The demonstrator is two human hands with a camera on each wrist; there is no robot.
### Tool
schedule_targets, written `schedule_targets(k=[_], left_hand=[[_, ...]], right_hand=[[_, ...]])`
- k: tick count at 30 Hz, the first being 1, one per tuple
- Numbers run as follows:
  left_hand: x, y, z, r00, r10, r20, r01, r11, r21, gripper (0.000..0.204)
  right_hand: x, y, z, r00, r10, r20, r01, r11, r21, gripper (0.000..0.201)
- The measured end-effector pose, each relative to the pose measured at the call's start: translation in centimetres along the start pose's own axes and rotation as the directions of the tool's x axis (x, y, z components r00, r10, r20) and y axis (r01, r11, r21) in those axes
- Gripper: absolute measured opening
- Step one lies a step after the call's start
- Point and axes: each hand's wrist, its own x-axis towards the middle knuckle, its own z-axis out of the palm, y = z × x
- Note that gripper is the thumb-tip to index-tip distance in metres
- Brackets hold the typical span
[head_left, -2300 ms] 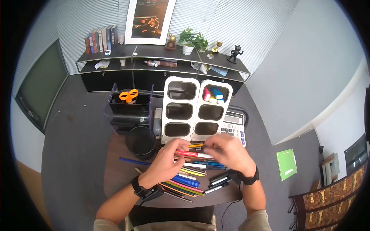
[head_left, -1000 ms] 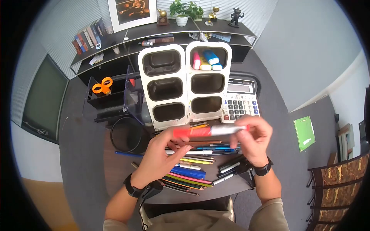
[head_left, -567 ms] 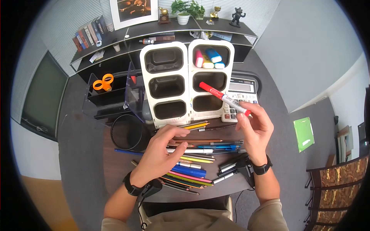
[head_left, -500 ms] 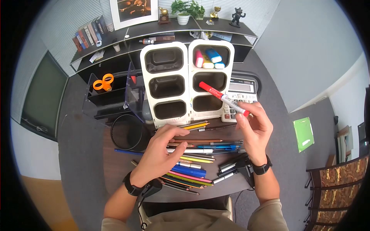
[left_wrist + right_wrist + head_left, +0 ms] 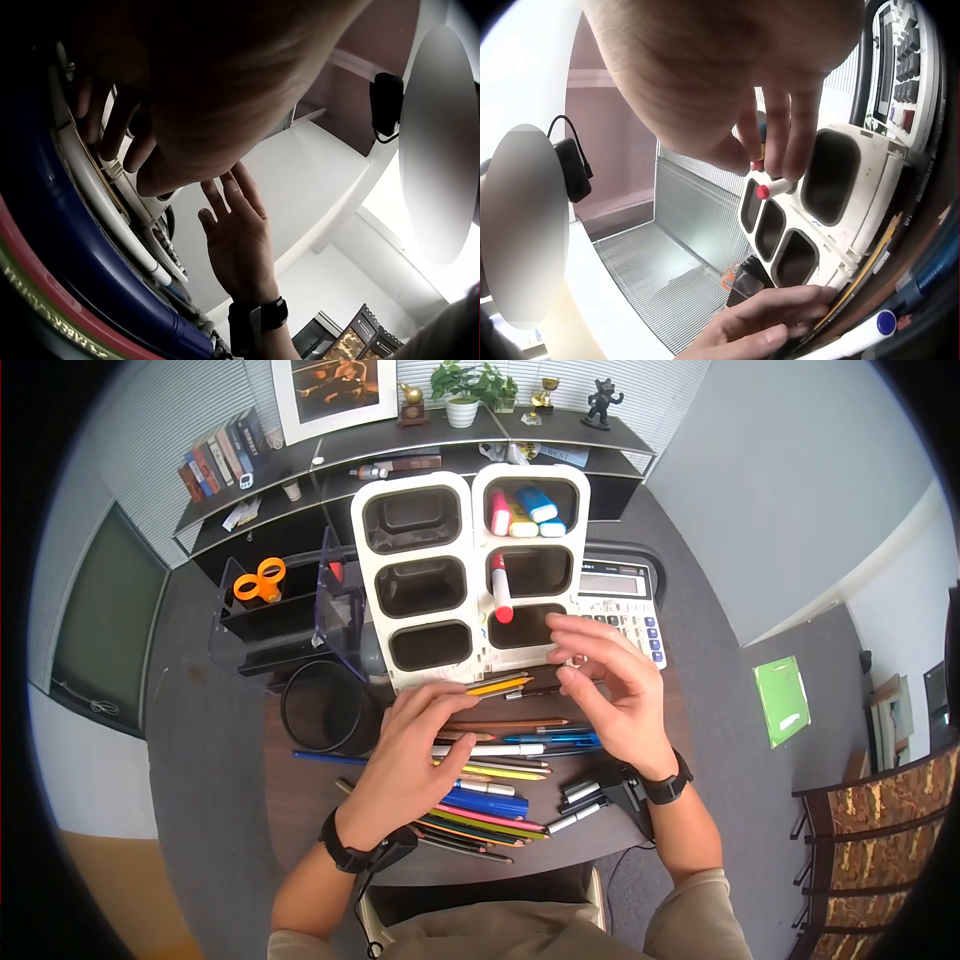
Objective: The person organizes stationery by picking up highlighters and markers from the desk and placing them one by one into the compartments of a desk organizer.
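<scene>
In the head view a red and white marker (image 5: 501,588) leans in the right-hand middle compartment of the white organizer (image 5: 480,575), its red end sticking out toward me. My right hand (image 5: 620,695) is just right of and below it, fingers loosely bent, holding nothing. The right wrist view shows the marker's red end (image 5: 763,192) below the fingers, apart from them. My left hand (image 5: 405,760) hovers or rests over the left part of the pens and pencils (image 5: 490,801), fingers relaxed, gripping nothing. Highlighters (image 5: 537,505) stand in the top right compartment.
A black mesh cup (image 5: 322,707) stands left of the organizer, and a clear holder with orange scissors (image 5: 262,582) stands behind it. A calculator (image 5: 615,584) lies at the organizer's right. Black pens (image 5: 578,807) lie near the right wrist. A shelf (image 5: 400,450) stands beyond.
The red marker has gone from my right hand into the right-hand middle compartment. The right hand has let go and moved slightly left and down. Earlier, the left hand released the marker too.
</scene>
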Motion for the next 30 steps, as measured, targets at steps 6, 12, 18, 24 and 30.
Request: schedule_targets(k=[6,12,18,24,30], left_hand=[[0.0,0.0,-0.1,1.0,-0.001,0.026,0.001,1.0,-0.002,0.039],[0.0,0.0,-0.1,0.993,0.042,0.106,-0.045,0.999,0.018,0.034],[-0.4,-0.3,0.2,0.991,0.049,0.127,-0.056,0.997,0.054,0.025],[-0.3,0.0,0.2,0.988,-0.005,0.156,-0.009,0.996,0.086,0.027],[0.3,0.0,0.1,0.995,0.099,0.024,-0.099,0.995,0.018,0.021]], right_hand=[[-0.3,0.2,-0.2,0.993,0.062,0.101,-0.057,0.997,-0.051,0.026],[-0.7,-0.4,-0.7,0.857,0.317,0.406,-0.259,0.946,-0.194,0.027],[-0.9,-0.4,-0.2,0.785,0.133,0.605,0.131,0.919,-0.373,0.036],[-1.1,-0.2,-0.2,0.817,0.127,0.562,0.105,0.926,-0.363,0.032],[-0.8,-1.0,-0.2,0.917,0.079,0.392,-0.01,0.985,-0.175,0.034]])
